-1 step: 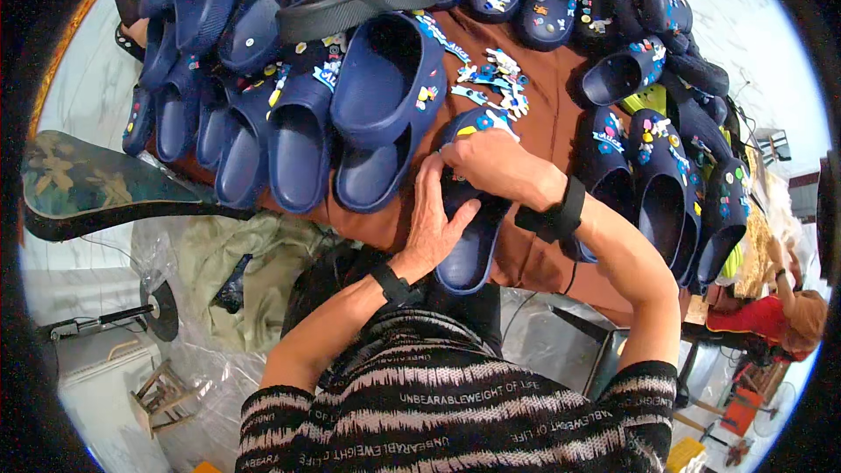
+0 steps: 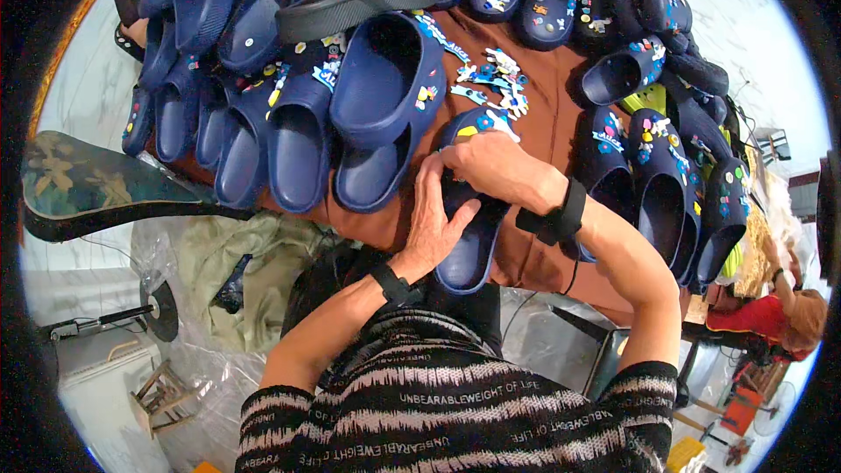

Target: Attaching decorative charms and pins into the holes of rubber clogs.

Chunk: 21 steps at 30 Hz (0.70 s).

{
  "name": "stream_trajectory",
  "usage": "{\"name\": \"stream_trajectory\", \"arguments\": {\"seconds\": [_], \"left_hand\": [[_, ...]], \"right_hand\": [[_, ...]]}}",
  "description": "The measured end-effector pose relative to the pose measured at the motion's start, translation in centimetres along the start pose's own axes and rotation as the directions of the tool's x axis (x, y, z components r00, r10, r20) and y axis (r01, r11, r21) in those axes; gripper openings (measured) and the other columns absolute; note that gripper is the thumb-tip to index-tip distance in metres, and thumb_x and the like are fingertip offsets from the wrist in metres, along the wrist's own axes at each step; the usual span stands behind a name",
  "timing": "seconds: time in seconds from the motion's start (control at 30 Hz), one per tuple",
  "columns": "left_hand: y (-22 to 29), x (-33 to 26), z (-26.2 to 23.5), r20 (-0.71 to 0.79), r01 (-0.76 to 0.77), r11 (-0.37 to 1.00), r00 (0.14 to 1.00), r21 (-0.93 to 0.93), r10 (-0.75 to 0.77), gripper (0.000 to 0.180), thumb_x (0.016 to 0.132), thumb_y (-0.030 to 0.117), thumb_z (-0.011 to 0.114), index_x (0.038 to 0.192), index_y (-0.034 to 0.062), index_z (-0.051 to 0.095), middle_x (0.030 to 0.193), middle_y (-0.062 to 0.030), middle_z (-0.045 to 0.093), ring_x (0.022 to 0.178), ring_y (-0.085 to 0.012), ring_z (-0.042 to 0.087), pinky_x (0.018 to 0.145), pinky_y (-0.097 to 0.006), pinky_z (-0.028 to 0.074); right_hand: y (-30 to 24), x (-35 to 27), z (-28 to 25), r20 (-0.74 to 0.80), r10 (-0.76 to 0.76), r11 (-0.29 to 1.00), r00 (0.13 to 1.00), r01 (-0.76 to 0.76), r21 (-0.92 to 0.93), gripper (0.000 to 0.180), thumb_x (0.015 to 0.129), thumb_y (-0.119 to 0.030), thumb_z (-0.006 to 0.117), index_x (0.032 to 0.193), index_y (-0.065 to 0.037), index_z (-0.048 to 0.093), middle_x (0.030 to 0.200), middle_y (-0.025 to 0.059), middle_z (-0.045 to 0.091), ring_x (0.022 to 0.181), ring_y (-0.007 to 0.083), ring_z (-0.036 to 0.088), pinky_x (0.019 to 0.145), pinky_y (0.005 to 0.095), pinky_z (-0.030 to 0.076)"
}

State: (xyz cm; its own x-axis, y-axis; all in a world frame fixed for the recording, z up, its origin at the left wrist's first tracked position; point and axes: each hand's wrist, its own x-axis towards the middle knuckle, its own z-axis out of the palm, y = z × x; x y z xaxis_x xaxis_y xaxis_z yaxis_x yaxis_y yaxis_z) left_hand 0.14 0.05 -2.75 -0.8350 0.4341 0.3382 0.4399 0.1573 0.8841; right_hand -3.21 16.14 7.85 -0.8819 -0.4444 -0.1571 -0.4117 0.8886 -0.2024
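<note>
Navy clog at near edge of brown table, left hand fingers curled gripping its side, right hand clamped over its toe end, loose charms just beyond on table, more navy clogs piled left, right and along far edge

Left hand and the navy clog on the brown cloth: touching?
Touching. In the head view, the left hand lies flat on the navy clog, its fingers on the clog's upper. The right hand grips the clog's toe end.
</note>
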Motion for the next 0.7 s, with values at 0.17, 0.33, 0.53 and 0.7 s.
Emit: {"name": "stream_trajectory", "arguments": {"seconds": [0.17, 0.33, 0.53, 0.7], "left_hand": [[0.1, 0.0, 0.2, -0.027, -0.01, 0.999, 1.0, 0.041, 0.011, 0.081, 0.09, 0.029, 0.071, 0.148, -0.0028, 0.025, 0.15, -0.0264, 0.028, 0.141, -0.0427, 0.029, 0.118, -0.049, 0.025], [0.4, 0.2, 0.0, -0.085, -0.062, 0.998, 0.994, 0.005, 0.062, 0.062, 0.09, 0.025, 0.071, 0.135, -0.0005, 0.039, 0.144, -0.0244, 0.035, 0.135, -0.0404, 0.036, 0.114, -0.049, 0.03], [0.6, 0.1, -0.2, -0.016, 0.005, 1.0, 1.0, 0.011, -0.005, 0.047, 0.091, 0.023, 0.07, 0.124, -0.0006, 0.046, 0.14, -0.0211, 0.038, 0.133, -0.0362, 0.038, 0.113, -0.046, 0.03], [0.3, 0.1, -0.1, -0.033, -0.021, 0.998, 0.999, 0.051, 0.023, 0.045, 0.09, 0.023, 0.071, 0.121, -0.0009, 0.048, 0.138, -0.0237, 0.041, 0.129, -0.0395, 0.042, 0.111, -0.047, 0.033]], "right_hand": [[-0.2, -0.9, 1.0, -0.175, -0.13, 0.982, 0.976, 0.103, -0.16, 0.015, 0.085, -0.016, 0.066, 0.098, -0.007, 0.066, 0.082, 0.0135, 0.068, 0.078, 0.0333, 0.069, 0.07, 0.045, 0.053], [-0.5, -0.8, 0.8, -0.197, 0.01, 0.997, 0.98, -0.026, -0.077, 0.013, 0.085, -0.018, 0.066, 0.091, -0.006, 0.063, 0.084, 0.012, 0.067, 0.08, 0.0327, 0.068, 0.075, 0.0417, 0.052], [-0.5, -0.7, 1.0, -0.231, -0.06, 0.994, 0.971, 0.036, -0.106, 0.014, 0.085, -0.018, 0.066, 0.091, -0.006, 0.064, 0.084, 0.0119, 0.067, 0.084, 0.0325, 0.068, 0.08, 0.0418, 0.052], [0.0, -2.2, -0.7, -0.138, -0.099, 0.994, 0.986, 0.092, -0.056, 0.014, 0.084, -0.017, 0.065, 0.092, -0.007, 0.069, 0.095, 0.0117, 0.067, 0.096, 0.0314, 0.066, 0.086, 0.0429, 0.049]]}}
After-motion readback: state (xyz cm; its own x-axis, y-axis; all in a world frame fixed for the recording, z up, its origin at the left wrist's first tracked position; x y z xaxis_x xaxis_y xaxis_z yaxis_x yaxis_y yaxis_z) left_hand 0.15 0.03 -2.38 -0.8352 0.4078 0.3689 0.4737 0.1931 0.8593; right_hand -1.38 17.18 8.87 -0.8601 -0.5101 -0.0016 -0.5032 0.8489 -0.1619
